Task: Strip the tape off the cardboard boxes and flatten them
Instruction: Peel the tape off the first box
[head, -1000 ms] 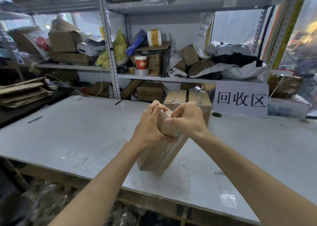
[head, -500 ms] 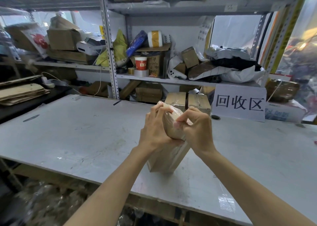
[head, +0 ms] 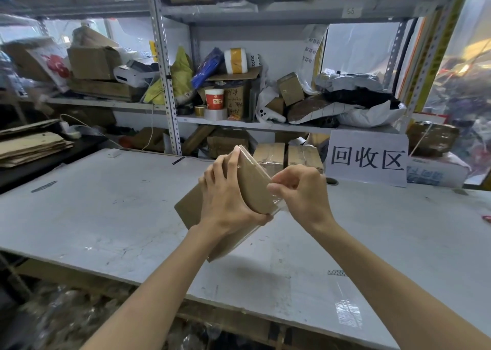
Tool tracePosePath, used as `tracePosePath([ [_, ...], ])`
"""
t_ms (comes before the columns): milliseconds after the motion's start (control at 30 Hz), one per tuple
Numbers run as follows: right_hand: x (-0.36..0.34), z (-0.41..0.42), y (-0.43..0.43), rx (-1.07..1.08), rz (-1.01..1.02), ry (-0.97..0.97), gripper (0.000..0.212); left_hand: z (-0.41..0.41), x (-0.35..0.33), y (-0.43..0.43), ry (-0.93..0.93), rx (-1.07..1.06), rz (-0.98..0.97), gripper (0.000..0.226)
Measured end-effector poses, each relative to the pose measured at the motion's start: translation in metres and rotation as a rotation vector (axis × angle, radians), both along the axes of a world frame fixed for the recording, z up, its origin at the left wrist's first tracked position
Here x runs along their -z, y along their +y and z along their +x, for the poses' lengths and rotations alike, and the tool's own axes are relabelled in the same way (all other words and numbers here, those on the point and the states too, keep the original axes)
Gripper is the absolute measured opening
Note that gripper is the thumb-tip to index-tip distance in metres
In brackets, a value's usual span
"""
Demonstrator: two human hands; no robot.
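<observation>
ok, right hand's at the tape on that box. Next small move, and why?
Probably pull the right hand away from the cardboard box, peeling the clear tape along the edge. Its thumb and fingers seem to pinch a lifted glossy tape end there, while the left hand grips the box and braces it against the pull.

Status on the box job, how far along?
Done, apparently: a stack of flat cardboard lies at far left. In hand: the left hand grips one box while the right hand pinches clear tape at its edge. Left: that box is unflattened, and two taped boxes wait at the back of the table.
</observation>
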State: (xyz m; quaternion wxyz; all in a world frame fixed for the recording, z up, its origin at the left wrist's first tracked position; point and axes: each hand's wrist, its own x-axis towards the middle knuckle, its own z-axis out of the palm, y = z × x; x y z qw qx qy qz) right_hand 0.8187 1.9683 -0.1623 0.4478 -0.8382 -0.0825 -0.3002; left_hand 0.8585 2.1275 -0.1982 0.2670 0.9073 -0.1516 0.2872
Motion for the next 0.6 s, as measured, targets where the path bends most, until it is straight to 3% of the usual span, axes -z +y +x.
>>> tracePosePath([
  [100,0.004,-0.003,0.004,0.031,0.013,-0.152,0.010,0.000,-0.004,0.002,0.052,0.017,-0.020,0.143],
  [233,0.008,-0.005,0.001,0.011,-0.117,-0.318,0.010,-0.003,-0.006,-0.004,0.144,0.062,-0.103,0.144],
  [333,0.010,-0.008,-0.003,-0.037,-0.118,-0.361,0.018,0.002,-0.003,-0.003,0.208,0.075,-0.265,0.142],
  [400,0.012,-0.009,-0.008,-0.095,-0.054,-0.328,0.022,0.008,-0.002,0.003,0.255,0.068,-0.355,0.139],
  [500,0.019,-0.006,-0.018,-0.029,0.021,-0.219,0.018,0.012,0.006,0.011,0.257,0.102,-0.291,0.124],
  [600,0.030,-0.003,-0.033,0.088,0.138,-0.109,0.023,0.013,0.010,0.020,0.303,0.057,-0.480,0.118],
])
